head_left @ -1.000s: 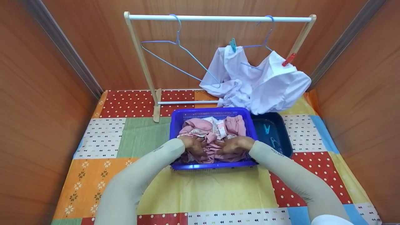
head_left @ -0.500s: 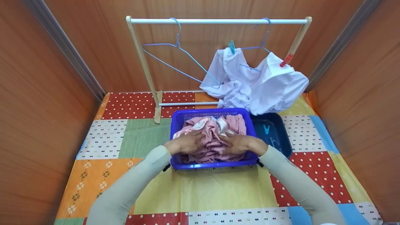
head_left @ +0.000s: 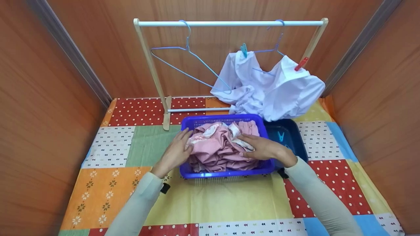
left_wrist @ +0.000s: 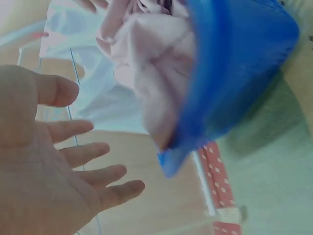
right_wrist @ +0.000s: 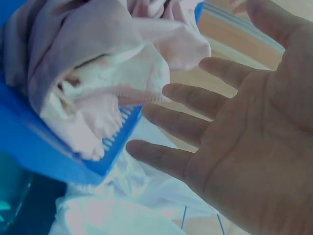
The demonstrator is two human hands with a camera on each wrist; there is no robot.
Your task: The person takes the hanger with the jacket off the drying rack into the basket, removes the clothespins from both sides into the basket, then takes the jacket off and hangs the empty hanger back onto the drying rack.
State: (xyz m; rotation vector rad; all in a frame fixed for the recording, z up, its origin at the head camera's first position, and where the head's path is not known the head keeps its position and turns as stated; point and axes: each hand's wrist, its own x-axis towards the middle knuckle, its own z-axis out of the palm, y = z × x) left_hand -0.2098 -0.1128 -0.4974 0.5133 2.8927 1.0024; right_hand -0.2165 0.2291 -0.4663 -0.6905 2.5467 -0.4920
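A crumpled pink garment [head_left: 213, 147] with white printed parts fills the blue-purple plastic basket [head_left: 226, 173]. My left hand [head_left: 177, 149] is at the basket's left rim, fingers extended beside the cloth. Its wrist view shows the palm and spread fingers with nothing held, the basket [left_wrist: 234, 73] and pink cloth [left_wrist: 156, 68] beyond. Over the right part of the pile hovers my right hand [head_left: 264, 148], its fingers straight. In the right wrist view the fingers are spread apart from the pink garment [right_wrist: 88, 44], and the palm is bare.
Behind the basket stands a rack with a white bar [head_left: 229, 23]. From it hang a bare blue hanger [head_left: 188, 49] and a white garment [head_left: 262, 88], clipped with a teal clothespin [head_left: 243, 49] and a red clothespin [head_left: 301, 64]. A dark tray [head_left: 297, 137] with a light-blue clothespin [head_left: 281, 136] sits right of the basket.
Both hands have lifted off the pressed pink cloth and moved apart, the left out to the basket's left rim, the right slightly rightward. The pile has been spread and now sits puffed up.
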